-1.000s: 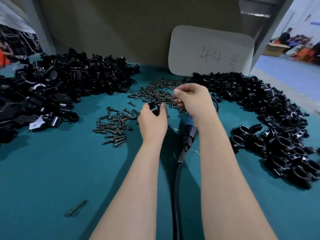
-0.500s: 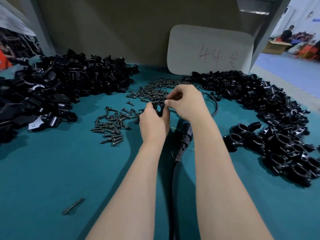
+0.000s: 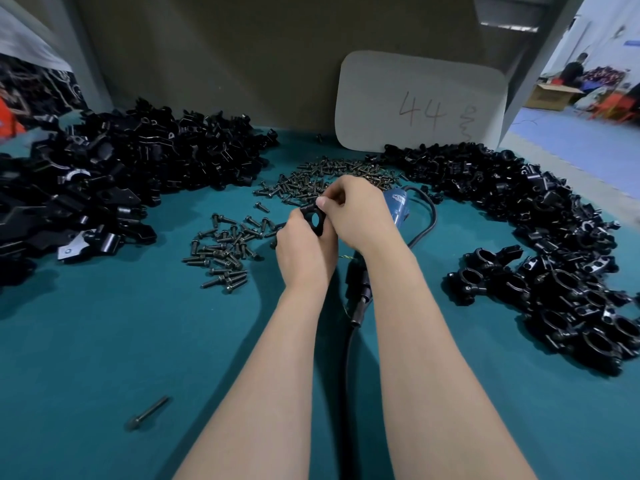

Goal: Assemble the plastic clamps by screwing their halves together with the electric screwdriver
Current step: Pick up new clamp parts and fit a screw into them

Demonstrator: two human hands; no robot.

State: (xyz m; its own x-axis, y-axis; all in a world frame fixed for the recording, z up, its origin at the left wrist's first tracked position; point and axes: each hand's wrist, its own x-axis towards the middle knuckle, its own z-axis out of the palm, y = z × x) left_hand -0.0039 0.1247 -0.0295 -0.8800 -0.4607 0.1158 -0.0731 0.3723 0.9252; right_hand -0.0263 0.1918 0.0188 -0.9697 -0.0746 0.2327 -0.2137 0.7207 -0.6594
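Observation:
My left hand (image 3: 306, 252) grips a black plastic clamp (image 3: 314, 220) with a round hole, held above the teal table (image 3: 104, 341). My right hand (image 3: 356, 213) has its fingers curled at the clamp's top edge and pinches there; what is between its fingertips is hidden. The blue electric screwdriver (image 3: 396, 207) lies on the table behind my right wrist, its black cable (image 3: 356, 299) running toward me between my forearms. Loose dark screws (image 3: 225, 251) lie in a small heap left of my hands, and a larger screw pile (image 3: 318, 181) sits behind them.
A big heap of black clamp halves (image 3: 121, 174) fills the left. Assembled black clamps (image 3: 554, 244) curve along the right side. One long bolt (image 3: 147, 414) lies alone near the front left. A grey card marked 44 (image 3: 420, 105) leans on the back wall.
My right hand has come from the screw pile down onto the clamp in my left hand. The blue screwdriver body is now uncovered behind my right wrist.

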